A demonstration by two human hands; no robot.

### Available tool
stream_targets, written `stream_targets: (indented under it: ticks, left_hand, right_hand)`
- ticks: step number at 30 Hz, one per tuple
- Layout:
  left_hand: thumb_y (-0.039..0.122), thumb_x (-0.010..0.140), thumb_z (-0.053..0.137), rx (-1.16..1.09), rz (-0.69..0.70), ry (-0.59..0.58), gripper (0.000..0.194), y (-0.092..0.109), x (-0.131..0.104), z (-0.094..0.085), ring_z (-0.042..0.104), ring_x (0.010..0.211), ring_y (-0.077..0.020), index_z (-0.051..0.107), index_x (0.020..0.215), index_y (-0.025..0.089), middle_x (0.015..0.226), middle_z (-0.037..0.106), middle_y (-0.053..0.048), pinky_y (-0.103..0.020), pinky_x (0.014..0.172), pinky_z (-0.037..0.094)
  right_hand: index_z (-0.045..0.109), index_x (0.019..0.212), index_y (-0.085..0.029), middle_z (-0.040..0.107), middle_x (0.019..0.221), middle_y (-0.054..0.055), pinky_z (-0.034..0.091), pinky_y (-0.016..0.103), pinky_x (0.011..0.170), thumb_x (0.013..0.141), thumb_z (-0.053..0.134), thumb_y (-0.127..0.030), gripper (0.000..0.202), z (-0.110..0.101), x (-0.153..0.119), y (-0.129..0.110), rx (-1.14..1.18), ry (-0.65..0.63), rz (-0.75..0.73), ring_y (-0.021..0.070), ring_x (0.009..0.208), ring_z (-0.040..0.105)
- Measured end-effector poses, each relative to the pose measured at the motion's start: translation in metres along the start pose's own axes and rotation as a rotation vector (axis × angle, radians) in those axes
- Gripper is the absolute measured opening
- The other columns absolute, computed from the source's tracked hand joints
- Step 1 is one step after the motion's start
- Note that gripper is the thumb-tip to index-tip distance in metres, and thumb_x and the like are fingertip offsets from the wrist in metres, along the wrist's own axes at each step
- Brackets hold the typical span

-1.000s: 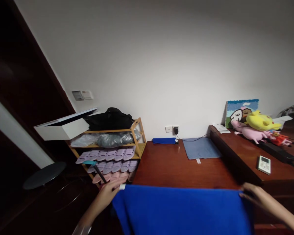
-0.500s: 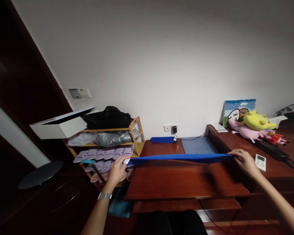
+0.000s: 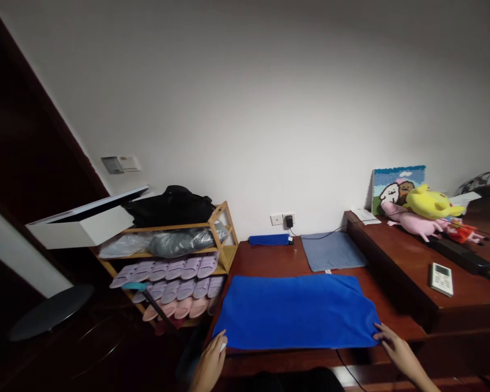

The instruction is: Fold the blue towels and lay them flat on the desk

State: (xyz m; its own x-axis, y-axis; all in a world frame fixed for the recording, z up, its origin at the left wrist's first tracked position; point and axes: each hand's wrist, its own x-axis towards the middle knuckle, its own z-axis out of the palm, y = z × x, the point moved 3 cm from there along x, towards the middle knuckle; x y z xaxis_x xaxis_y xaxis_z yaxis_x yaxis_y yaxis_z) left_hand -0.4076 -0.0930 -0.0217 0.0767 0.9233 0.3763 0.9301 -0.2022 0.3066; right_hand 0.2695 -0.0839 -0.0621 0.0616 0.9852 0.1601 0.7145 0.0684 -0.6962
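Observation:
A bright blue towel [image 3: 294, 313] lies spread over the reddish-brown wooden table [image 3: 265, 260], its long near edge along the table's front. My left hand [image 3: 212, 356] pinches the near left corner, where a small white tag shows by the fingers. At the near right corner, my right hand [image 3: 392, 343] grips the fabric between thumb and fingers. Slight wrinkles run across the towel's right side. Behind it lie a grey-blue cloth [image 3: 332, 251] and, by the wall, a narrow folded blue cloth [image 3: 268, 239].
A slipper rack [image 3: 224, 239] stands left of the table, with a black bag [image 3: 171, 207] and a white box [image 3: 85, 226] on top. On the higher surface to the right are a white remote [image 3: 441, 279], plush toys [image 3: 430, 202] and a black power strip [image 3: 459, 256]. A round stool [image 3: 51, 311] stands at far left.
The towel, earlier stretched in the air between both hands, has come down flat onto the table. Both hands have moved lower and nearer to me, still at its corners.

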Motion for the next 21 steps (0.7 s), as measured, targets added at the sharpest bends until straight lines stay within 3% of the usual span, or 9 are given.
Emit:
stream_targets:
  ticks: [3,6,10,16,21]
  left_hand:
    - [0.026,0.086,0.048,0.094,-0.028,-0.123,0.037,0.004,-0.003,-0.015,0.067,0.121,-0.0250,0.072,0.114,0.032,0.129,0.074,-0.002,-0.041,0.105,0.055]
    - [0.025,0.086,0.046,0.165,-0.056,-0.221,0.032,0.009,-0.004,-0.027,0.068,0.114,-0.0259,0.072,0.105,0.033,0.118,0.076,-0.002,-0.043,0.100,0.053]
    - [0.034,0.095,0.039,0.154,-0.080,-0.169,0.036,0.010,0.018,-0.028,0.067,0.115,-0.0277,0.073,0.105,0.032,0.118,0.076,-0.005,-0.046,0.102,0.051]
    - [0.038,0.098,0.036,0.116,-0.062,-0.079,0.042,0.006,0.100,0.006,0.065,0.124,-0.0253,0.073,0.117,0.027,0.130,0.072,-0.006,-0.043,0.110,0.049]
    - [0.042,0.099,0.040,0.219,-0.080,-0.131,0.052,-0.009,0.156,0.053,0.050,0.143,-0.0274,0.059,0.143,0.024,0.155,0.054,-0.008,-0.049,0.119,0.040]
  right_hand:
    - [0.079,0.080,-0.027,0.074,0.124,0.009,0.049,0.048,0.110,0.075,0.050,-0.057,0.042,-0.009,0.000,0.000,0.014,-0.015,0.011,0.0341,0.126,0.063]
    - [0.080,0.089,-0.028,0.080,0.110,0.008,0.055,0.045,0.102,0.081,0.044,-0.059,0.048,-0.021,0.010,-0.002,0.032,-0.009,0.064,0.0333,0.111,0.072]
    - [0.078,0.102,-0.026,0.079,0.112,0.008,0.056,0.042,0.100,0.088,0.037,-0.059,0.055,-0.027,0.050,-0.013,-0.007,0.029,0.094,0.0310,0.110,0.073]
    - [0.067,0.133,-0.015,0.062,0.145,0.013,0.038,0.042,0.120,0.093,0.030,-0.049,0.064,0.007,0.141,-0.035,-0.230,-0.014,0.017,0.0261,0.136,0.056]
    - [0.051,0.151,-0.025,0.042,0.162,0.005,0.026,0.049,0.125,0.097,0.030,-0.050,0.063,0.048,0.174,-0.023,-0.454,-0.142,0.095,0.0261,0.152,0.033]
